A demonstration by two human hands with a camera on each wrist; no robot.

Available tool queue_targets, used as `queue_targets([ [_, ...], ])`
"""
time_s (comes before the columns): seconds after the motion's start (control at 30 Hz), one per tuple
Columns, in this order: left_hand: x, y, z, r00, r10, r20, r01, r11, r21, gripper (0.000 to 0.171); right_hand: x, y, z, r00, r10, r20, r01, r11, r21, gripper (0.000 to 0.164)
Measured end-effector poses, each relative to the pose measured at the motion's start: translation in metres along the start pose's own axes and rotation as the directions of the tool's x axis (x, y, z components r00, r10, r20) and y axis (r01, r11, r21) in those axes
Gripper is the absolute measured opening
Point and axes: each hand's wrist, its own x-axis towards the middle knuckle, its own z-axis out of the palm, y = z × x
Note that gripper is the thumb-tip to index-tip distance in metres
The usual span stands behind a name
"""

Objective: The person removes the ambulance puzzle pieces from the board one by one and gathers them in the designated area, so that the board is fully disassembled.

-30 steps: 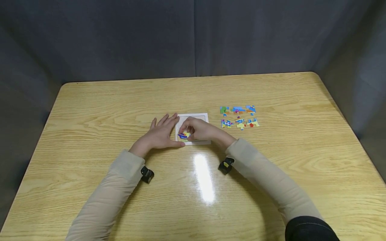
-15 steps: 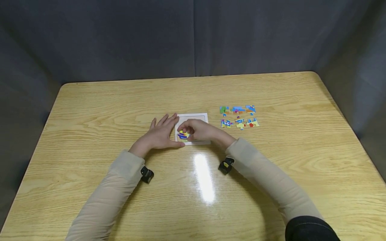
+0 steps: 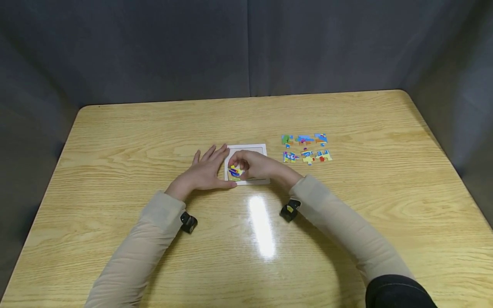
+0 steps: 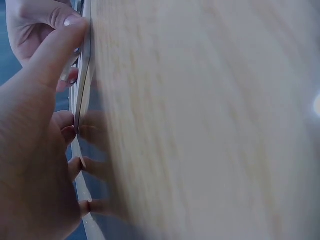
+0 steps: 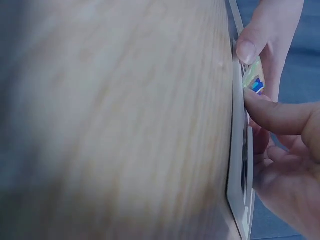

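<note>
— Puzzle piece (image 3: 234,172) in blue and yellow is already inside the white puzzle tray (image 3: 257,147), in the near left corner. It looks like the first one placed; the rest of the tray that I can see shows only its bare bottom.

— And what is left?

— Six loose pieces (image 3: 306,149) lie in two rows on the table (image 3: 346,214), to the right and well apart from the tray. So I judge the work is only beginning.

— What do the hands do?

— The right hand (image 3: 257,166) is over the tray, its fingers curled, and the fingertips pinch or press the piece into its place. The left hand (image 3: 203,170) lies flat with straight fingers beside the tray's left edge, its thumb against the near corner; it holds nothing, it only steadies the frame.

— Which way does the piece point?

— It lies flat, picture side up. Its long axis I cannot tell, the fingers cover too much. The tray itself is close to square, its edges about parallel to the table's edges.
</note>
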Motion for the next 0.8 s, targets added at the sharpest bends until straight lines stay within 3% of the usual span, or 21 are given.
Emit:
queue_targets([
  [0.5, -0.0009, 0.0015, -0.0002, 1.000, 0.000, -0.004, 0.000, 1.000, 0.015, 0.101, -0.0011, 0.0032, 0.0023, 0.998, -0.060, -0.037, 0.062, 0.997, 0.054, 0.026],
  [0.8, -0.0004, 0.0020, -0.0011, 1.000, -0.007, 0.006, 0.007, 1.000, 0.006, 0.101, -0.0013, 0.0059, 0.0012, 0.999, -0.005, -0.051, 0.009, 0.997, 0.080, 0.025],
])
